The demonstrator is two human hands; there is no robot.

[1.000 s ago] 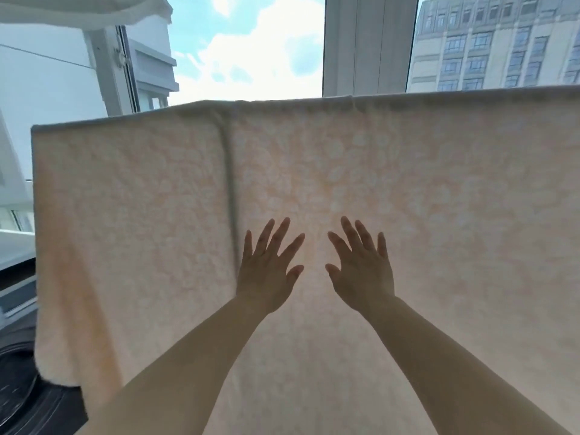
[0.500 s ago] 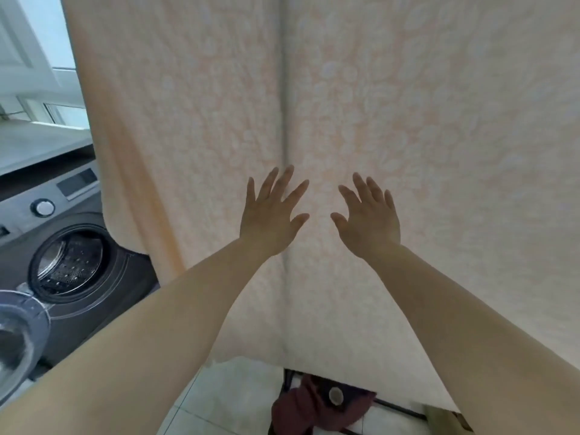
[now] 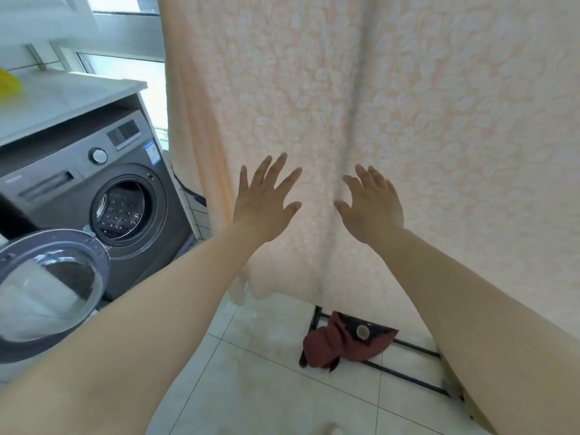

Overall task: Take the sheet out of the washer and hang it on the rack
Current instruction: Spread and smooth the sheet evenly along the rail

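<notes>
- Sheet [image 3: 408, 120]: pale peach, with a raised blotchy texture; it hangs as a broad curtain across the upper and right field. A vertical fold runs down it between my two hands. Its lower edge ends above the floor tiles [image 3: 266, 372].
- Left hand [image 3: 263, 208]: my fingers are straight and spread, palm toward the sheet, gripping nothing. Whether the palm touches the cloth or hovers just before it, I cannot tell.
- Right hand [image 3: 373, 208]: my fingers are likewise extended and slightly fanned, holding nothing, palm facing the sheet just right of the fold; contact cannot be judged.
- Both my forearms reach forward from the lower corners, the hands level with each other and near, not touching.
- Rack [image 3: 405, 376]: only dark base bars show on the floor below the sheet's edge; the top rail lies outside the field.
- Rag [image 3: 339, 343]: dark red cloth bunched on the rack's base, with a small round pale object on it.
- Washer [image 3: 75, 189]: grey front-loader at left, beneath a white counter [image 3: 62, 98]. Its round door [image 3: 50, 287] is swung open toward me; the steel drum [image 3: 122, 208] is exposed, with no laundry visible in it.
- A yellow object [image 3: 9, 86] lies on the counter's left edge, cut off by the frame.
</notes>
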